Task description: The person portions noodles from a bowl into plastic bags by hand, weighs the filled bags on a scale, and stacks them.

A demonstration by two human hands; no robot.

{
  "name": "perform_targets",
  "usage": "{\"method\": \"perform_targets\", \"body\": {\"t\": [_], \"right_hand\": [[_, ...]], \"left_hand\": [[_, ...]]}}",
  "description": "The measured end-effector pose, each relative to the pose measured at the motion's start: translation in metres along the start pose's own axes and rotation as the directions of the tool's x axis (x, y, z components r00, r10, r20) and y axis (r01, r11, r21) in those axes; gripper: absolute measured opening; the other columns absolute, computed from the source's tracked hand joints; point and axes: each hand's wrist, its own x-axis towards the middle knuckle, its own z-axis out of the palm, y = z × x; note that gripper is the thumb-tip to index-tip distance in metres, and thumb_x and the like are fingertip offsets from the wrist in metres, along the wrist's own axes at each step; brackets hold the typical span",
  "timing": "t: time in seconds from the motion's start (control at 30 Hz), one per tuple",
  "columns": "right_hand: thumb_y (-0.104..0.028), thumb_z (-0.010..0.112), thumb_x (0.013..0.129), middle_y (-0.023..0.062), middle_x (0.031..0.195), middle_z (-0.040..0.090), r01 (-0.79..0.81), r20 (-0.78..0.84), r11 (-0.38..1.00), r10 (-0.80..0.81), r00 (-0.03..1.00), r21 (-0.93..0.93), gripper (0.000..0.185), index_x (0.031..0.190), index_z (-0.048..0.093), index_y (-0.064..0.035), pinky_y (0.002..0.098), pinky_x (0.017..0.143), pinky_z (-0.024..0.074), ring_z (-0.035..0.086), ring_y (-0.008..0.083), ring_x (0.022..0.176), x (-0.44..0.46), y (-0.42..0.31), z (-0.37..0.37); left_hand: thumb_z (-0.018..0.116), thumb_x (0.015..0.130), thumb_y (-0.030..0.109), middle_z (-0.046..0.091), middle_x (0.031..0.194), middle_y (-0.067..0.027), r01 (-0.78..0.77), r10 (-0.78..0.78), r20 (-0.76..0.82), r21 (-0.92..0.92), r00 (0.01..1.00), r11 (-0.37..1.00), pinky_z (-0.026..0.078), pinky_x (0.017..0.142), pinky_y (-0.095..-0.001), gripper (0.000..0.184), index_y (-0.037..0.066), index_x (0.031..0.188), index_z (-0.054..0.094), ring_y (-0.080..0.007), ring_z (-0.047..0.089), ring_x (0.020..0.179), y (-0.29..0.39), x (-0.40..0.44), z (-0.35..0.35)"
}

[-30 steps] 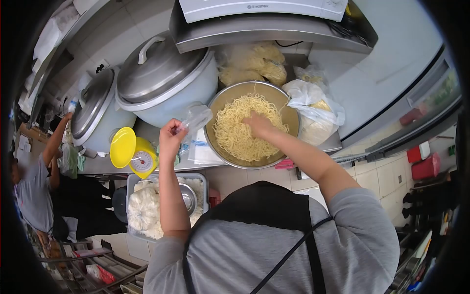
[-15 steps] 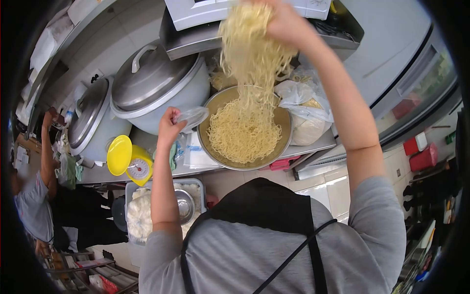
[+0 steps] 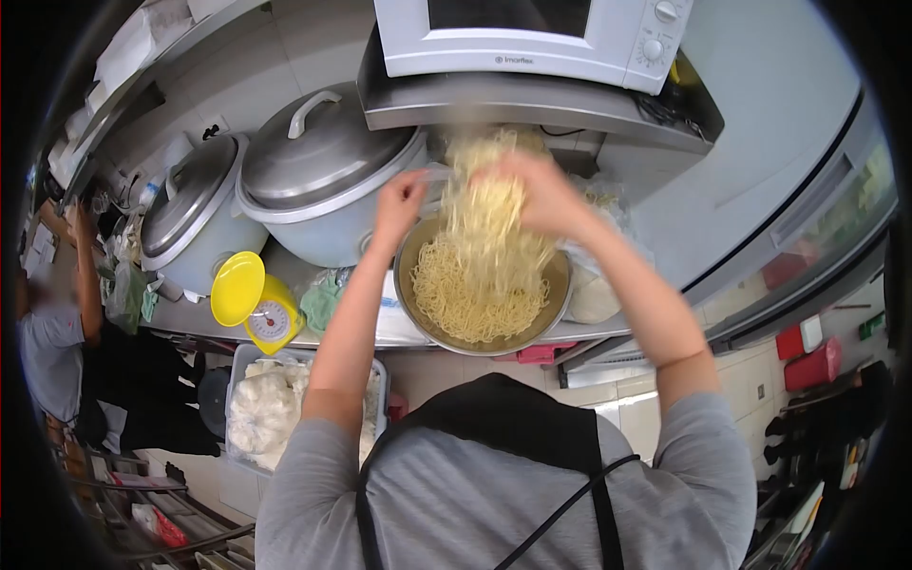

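A metal bowl (image 3: 407,302) on the counter holds a heap of yellow noodles (image 3: 475,309). Above it my right hand (image 3: 537,195) grips a blurred bunch of noodles whose strands hang down into the bowl. My left hand (image 3: 404,195), closed at the bowl's upper left, pinches a clear plastic bag (image 3: 435,175), which is partly hidden behind the noodles. Right of the bowl lies a filled plastic bag (image 3: 594,296).
Two large lidded pots (image 3: 323,152) stand left of the bowl, behind a yellow scale (image 3: 271,318). A microwave (image 3: 513,57) sits on a shelf above. Below is a tub (image 3: 237,451) of white bags. A co-worker (image 3: 57,351) stands far left.
My right hand has come down from high above the bowl with the noodles. The left hand has moved up and right with the clear bag, closer to the noodles. The view has shifted.
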Motion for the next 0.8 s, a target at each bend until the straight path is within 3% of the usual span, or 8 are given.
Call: {"method": "perform_targets", "body": {"t": [0.17, 0.23, 0.27, 0.33, 0.5, 0.57, 0.6, 0.8], "right_hand": [[-0.009, 0.067, 0.067, 0.0090, 0.099, 0.058, -0.237, 0.151, 0.887, 0.192, 0.970, 0.396, 0.040, 0.105, 0.056, -0.0091, 0.0307, 0.085, 0.0410, 0.054, 0.0213, 0.094, -0.042, 0.027, 0.076], [-0.010, 0.062, 0.071, 0.0106, 0.097, 0.059, -0.355, 0.131, 0.487, 0.435, 0.891, 0.798, 0.034, 0.104, 0.054, -0.0034, 0.0305, 0.082, 0.0448, 0.056, 0.0212, 0.090, -0.057, 0.078, 0.120], [-0.010, 0.062, 0.071, 0.0106, 0.097, 0.059, -0.343, 0.121, 0.496, 0.426, 0.897, 0.798, 0.034, 0.104, 0.054, -0.0034, 0.0305, 0.082, 0.0448, 0.056, 0.0212, 0.090, -0.057, 0.081, 0.116], [-0.015, 0.057, 0.076, 0.0101, 0.092, 0.060, -0.165, 0.323, -0.334, 0.502, 0.802, 0.928, 0.029, 0.101, 0.054, 0.0003, 0.0294, 0.075, 0.0493, 0.059, 0.0200, 0.083, -0.055, 0.084, 0.110], [-0.022, 0.053, 0.080, 0.0090, 0.098, 0.057, 0.109, 0.144, -0.400, 0.551, 0.822, 0.910, 0.032, 0.104, 0.052, -0.0004, 0.0252, 0.070, 0.0482, 0.057, 0.0164, 0.085, -0.042, 0.075, 0.126], [-0.021, 0.052, 0.081, 0.0103, 0.100, 0.056, -0.383, 0.112, 0.133, 0.826, 0.552, 0.914, 0.029, 0.104, 0.052, -0.0022, 0.0266, 0.074, 0.0451, 0.054, 0.0158, 0.090, -0.035, 0.054, 0.128], [-0.020, 0.051, 0.082, 0.0086, 0.103, 0.055, -0.340, -0.154, 0.495, 0.717, 0.680, 0.800, 0.028, 0.103, 0.052, -0.0021, 0.0298, 0.076, 0.0422, 0.052, 0.0164, 0.093, -0.040, 0.082, 0.163], [-0.018, 0.050, 0.081, 0.0091, 0.103, 0.056, -0.284, 0.091, 0.235, 0.602, 0.794, 0.930, 0.028, 0.104, 0.052, -0.0024, 0.0311, 0.077, 0.0419, 0.052, 0.0181, 0.092, -0.023, 0.082, 0.144]], "left_hand": [[0.053, 0.082, 0.015, 0.060, 0.083, -0.0047, -0.018, 0.078, 0.203, -0.282, 0.976, 0.959, 0.041, 0.062, -0.0213, 0.024, 0.003, 0.101, 0.060, -0.0100, 0.052, 0.068, 0.015, 0.003, 0.045], [0.050, 0.084, 0.013, 0.061, 0.095, -0.0058, 0.536, -0.292, 0.503, -0.454, 0.814, 0.712, 0.042, 0.074, -0.0224, 0.024, -0.001, 0.102, 0.058, -0.0115, 0.055, 0.081, 0.034, -0.004, 0.050], [0.050, 0.084, 0.013, 0.061, 0.095, -0.0058, 0.523, -0.283, 0.496, -0.455, 0.821, 0.720, 0.042, 0.074, -0.0224, 0.024, -0.001, 0.102, 0.058, -0.0115, 0.055, 0.081, 0.041, -0.008, 0.052], [0.050, 0.085, 0.013, 0.060, 0.093, -0.0051, 0.510, -0.207, 0.508, -0.580, 0.836, 0.636, 0.043, 0.073, -0.0223, 0.025, -0.003, 0.103, 0.057, -0.0104, 0.055, 0.080, 0.051, -0.015, 0.056], [0.051, 0.084, 0.014, 0.060, 0.084, -0.0014, 0.435, -0.254, 0.412, -0.438, 0.875, 0.787, 0.042, 0.064, -0.0204, 0.024, 0.001, 0.103, 0.058, -0.0073, 0.053, 0.072, 0.054, -0.015, 0.069], [0.054, 0.081, 0.012, 0.059, 0.078, -0.0032, 0.173, -0.157, 0.210, -0.058, 0.965, 0.983, 0.041, 0.059, -0.0191, 0.022, 0.002, 0.100, 0.059, -0.0053, 0.050, 0.065, 0.074, -0.024, 0.070], [0.054, 0.079, 0.009, 0.059, 0.076, -0.0107, 0.001, -0.007, 0.120, 0.043, 0.993, 0.999, 0.044, 0.056, -0.0251, 0.017, 0.001, 0.093, 0.060, -0.0130, 0.056, 0.063, 0.072, -0.031, 0.075], [0.049, 0.074, 0.001, 0.059, 0.084, -0.0174, -0.319, 0.301, 0.111, 0.208, 0.947, 0.925, 0.045, 0.065, -0.0373, 0.013, 0.002, 0.082, 0.060, -0.0330, 0.056, 0.072, 0.091, -0.085, 0.114]]}}
